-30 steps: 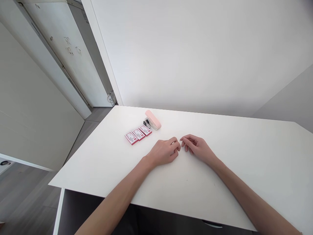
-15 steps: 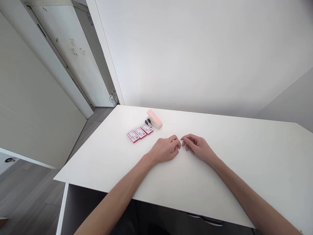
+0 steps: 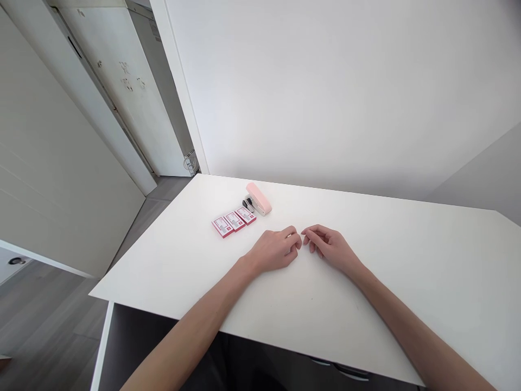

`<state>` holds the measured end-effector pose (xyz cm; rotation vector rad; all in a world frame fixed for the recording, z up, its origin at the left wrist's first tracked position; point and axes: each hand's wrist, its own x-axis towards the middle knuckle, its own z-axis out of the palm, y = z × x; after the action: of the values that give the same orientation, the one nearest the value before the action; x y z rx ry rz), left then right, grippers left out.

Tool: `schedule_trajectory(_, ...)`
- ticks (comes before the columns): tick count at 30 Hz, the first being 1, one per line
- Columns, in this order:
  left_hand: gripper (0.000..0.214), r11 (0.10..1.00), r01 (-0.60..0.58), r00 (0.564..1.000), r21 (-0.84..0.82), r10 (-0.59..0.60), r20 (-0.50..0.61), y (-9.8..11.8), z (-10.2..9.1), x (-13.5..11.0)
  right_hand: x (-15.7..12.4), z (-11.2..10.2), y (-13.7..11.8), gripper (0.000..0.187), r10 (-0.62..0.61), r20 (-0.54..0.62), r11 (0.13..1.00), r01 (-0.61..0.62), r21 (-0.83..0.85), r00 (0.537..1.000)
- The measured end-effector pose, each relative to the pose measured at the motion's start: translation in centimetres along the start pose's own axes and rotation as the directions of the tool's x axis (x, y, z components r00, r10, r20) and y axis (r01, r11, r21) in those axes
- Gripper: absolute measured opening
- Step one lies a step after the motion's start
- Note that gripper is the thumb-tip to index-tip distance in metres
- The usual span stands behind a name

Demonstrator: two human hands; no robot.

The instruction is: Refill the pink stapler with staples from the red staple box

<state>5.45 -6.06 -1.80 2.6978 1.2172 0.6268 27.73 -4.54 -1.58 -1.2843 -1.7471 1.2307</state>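
Note:
My left hand [image 3: 277,249] rests palm down on the white tabletop [image 3: 280,304], its fingers curled in loosely with nothing seen in them. Close by on its right lies my right hand [image 3: 328,244], turned on its side, fingers bent and partly apart, holding nothing that I can see. The fingertips of both hands almost meet. Three small pink and white boxes [image 3: 233,221] with printed labels lie in a slanting row beyond my left hand. Behind them is a pink stapler [image 3: 259,199]. A small black and metal piece [image 3: 248,204], its kind unclear, sits against the stapler's left side.
A white wall [image 3: 325,98] rises along the table's back edge. To the left are a pale door [image 3: 61,152] and a white cabinet-like unit [image 3: 134,92] with worn marks. Grey flooring [image 3: 52,320] shows below, and a dark open space [image 3: 138,347] lies under the tabletop.
The view has shifted very slightly. Both hands, the boxes and the stapler keep their places on the table.

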Motion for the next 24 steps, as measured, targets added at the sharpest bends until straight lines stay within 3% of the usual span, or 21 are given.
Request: schedule_trajectory(24,0.017,1.0,0.011,1.0,0.011,-0.011,0.018,0.1,0.04,-0.02,-0.02,-0.08,0.15,0.056,-0.011,0.002,0.999,0.011,-0.034,1.0)
